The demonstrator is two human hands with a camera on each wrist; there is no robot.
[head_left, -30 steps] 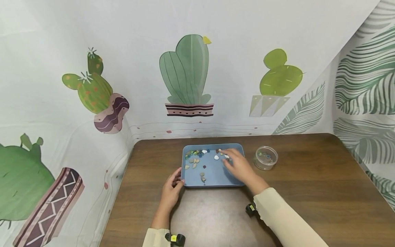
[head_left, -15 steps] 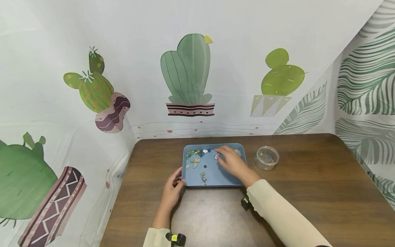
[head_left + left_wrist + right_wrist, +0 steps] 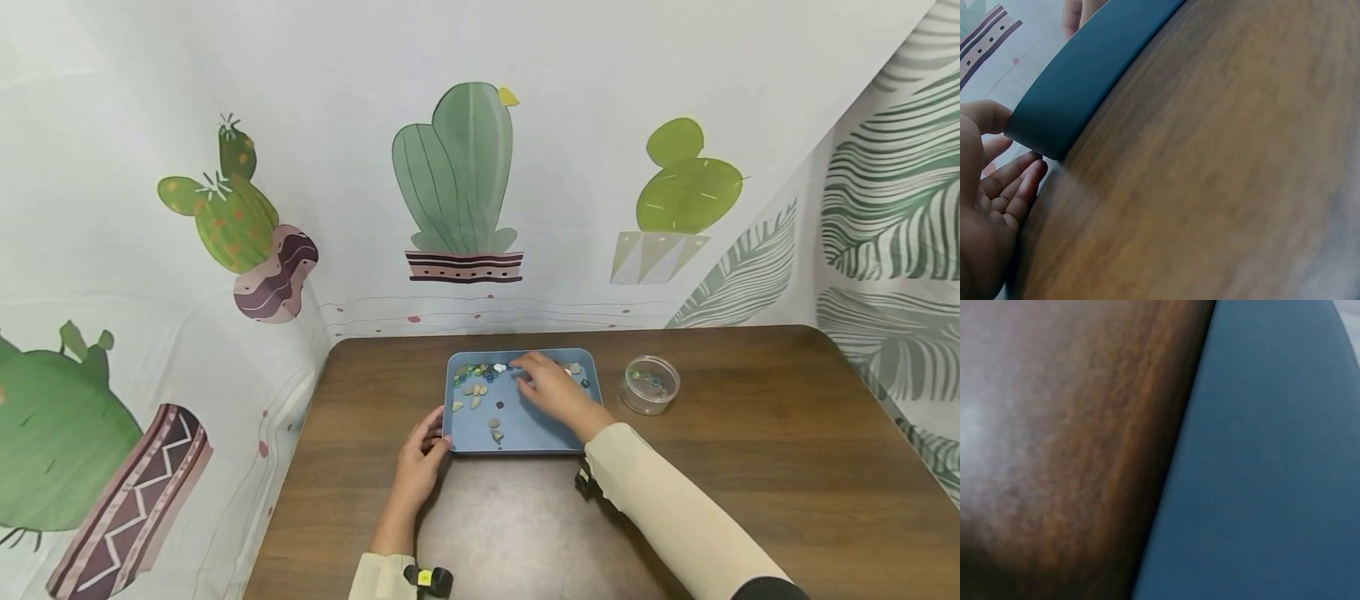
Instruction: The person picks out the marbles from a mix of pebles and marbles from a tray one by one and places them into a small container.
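Observation:
A shallow blue tray (image 3: pixel 468 432) lies on the table with small stones and glass beads in it. My left hand (image 3: pixel 417 462) holds its front left corner, thumb at the rim and fingers below in the left wrist view. My right hand (image 3: pixel 558 392) reaches over the back of the tray, index fingertip right at a blue bead (image 3: pixel 510 367), thumb apart from it. Beside that bead lie a white stone (image 3: pixel 499 367) and a cluster of green and blue beads (image 3: pixel 477 371). Tan stones (image 3: pixel 476 390) sit nearer the left wall. The right wrist view shows only tray and table.
Right of the tray stands a round clear tub (image 3: pixel 649 400) with a few beads inside. A dark red bead (image 3: pixel 500 405) and two grey stones (image 3: pixel 495 429) lie mid-tray. Behind the brown table (image 3: pixel 750 433) hangs a cactus-print cloth (image 3: pixel 570 167).
My right hand has moved left along the back of the tray, from the white stones to the blue bead, uncovering stones at the right. My left hand stays at the tray corner.

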